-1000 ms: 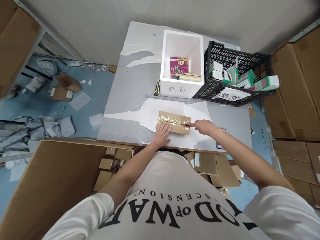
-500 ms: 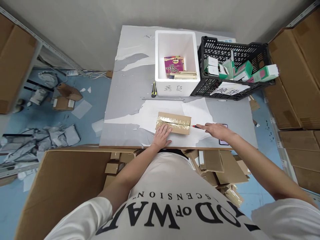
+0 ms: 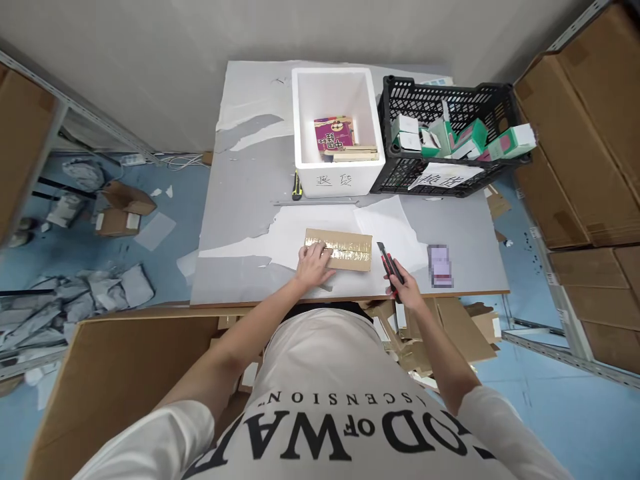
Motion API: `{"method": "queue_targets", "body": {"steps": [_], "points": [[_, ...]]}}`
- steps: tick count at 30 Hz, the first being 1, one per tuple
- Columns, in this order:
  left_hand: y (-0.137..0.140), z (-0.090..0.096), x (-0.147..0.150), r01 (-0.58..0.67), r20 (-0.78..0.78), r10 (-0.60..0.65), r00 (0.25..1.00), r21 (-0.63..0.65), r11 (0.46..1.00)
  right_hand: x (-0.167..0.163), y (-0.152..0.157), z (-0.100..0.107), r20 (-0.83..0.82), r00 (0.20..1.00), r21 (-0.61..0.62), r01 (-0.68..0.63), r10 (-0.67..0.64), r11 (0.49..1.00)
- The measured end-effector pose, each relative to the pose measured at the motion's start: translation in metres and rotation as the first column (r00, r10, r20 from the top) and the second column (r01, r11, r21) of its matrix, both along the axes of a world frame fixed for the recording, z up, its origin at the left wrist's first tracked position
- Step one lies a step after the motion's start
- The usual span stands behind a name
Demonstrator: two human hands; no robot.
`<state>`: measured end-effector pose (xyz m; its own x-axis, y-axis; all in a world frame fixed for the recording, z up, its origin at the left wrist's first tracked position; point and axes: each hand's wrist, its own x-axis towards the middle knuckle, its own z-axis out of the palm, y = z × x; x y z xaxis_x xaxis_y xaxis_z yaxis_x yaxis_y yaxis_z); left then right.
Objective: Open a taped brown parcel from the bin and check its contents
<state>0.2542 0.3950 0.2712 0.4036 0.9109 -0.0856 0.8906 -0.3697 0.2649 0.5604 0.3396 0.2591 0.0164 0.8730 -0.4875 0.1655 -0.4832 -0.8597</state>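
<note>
A small brown cardboard box [image 3: 353,241] with shiny tape along its top lies on the table. My left hand [image 3: 314,265] grips its left end, fingers bent over the taped seam. Just right of the box, my right hand [image 3: 407,288] is closed around a red and black utility knife [image 3: 389,263]. The knife's blade points up and left, apart from the box. A second knife, yellow and black [image 3: 297,187], lies beside the white foam box [image 3: 340,180].
The foam box holds books [image 3: 334,135]. Right of it, a black plastic crate [image 3: 400,175] contains several green and white cartons. A blurred phone [image 3: 441,267] lies near the table's [image 3: 240,280] right side. A large open carton [image 3: 125,373] stands below left.
My right hand has drawn the knife away from the box's right end and turned it, blade up. My left fingers have shifted from flatter to more bent on the box. The view has moved slightly.
</note>
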Motion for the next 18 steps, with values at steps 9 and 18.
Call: {"method": "queue_targets", "body": {"steps": [9, 18], "points": [[0.037, -0.001, -0.004, 0.046, -0.047, -0.047, 0.998, -0.019, 0.999, -0.012, 0.003, -0.007, -0.101, 0.995, 0.026, -0.007, 0.010, 1.000], [0.035, 0.000, -0.004, 0.039, -0.032, -0.041, 0.999, -0.047, 0.998, -0.005, 0.003, 0.005, -0.094, 0.991, -0.024, -0.100, 0.097, 0.995]]}}
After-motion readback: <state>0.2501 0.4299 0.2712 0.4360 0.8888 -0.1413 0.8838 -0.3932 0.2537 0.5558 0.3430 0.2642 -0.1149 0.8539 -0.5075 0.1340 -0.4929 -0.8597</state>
